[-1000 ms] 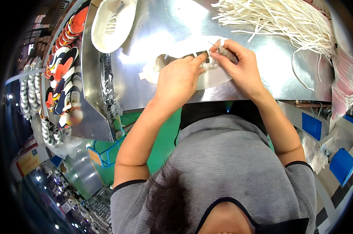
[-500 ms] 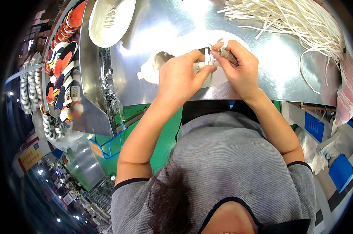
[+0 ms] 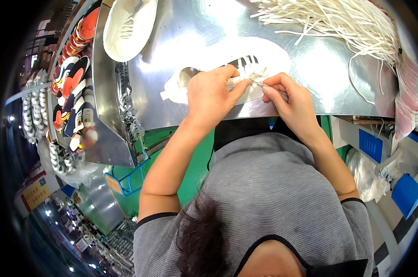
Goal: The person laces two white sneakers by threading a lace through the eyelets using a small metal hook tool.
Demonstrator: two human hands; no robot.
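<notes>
A white shoe upper [image 3: 276, 53] lies on the shiny metal table, its toe to the right. White lace [image 3: 260, 72] crosses its eyelet opening in strips. My left hand [image 3: 212, 96] is closed on the upper's near edge, thumb and fingers pinching beside the lace. Just right of it, my right hand [image 3: 292, 99] grips a thin awl-like tool [image 3: 257, 83]. Its slim metal shaft points left at the lace by my left thumb. The handle is mostly covered by my fingers, and I cannot make out the tip's shape.
A large bundle of white laces [image 3: 343, 23] lies at the far right. Another white laced upper [image 3: 130, 27] sits at the far left. Beyond the metal table's [image 3: 172, 108] left side hang stacks of coloured shoe parts [image 3: 75, 87]. Pink-and-white sheeting [image 3: 409, 97] hangs at the right.
My right hand has moved down and slightly right, turning the tool so its handle is mostly hidden. The lace now bunches over the eyelets. My left hand stays nearly in place.
</notes>
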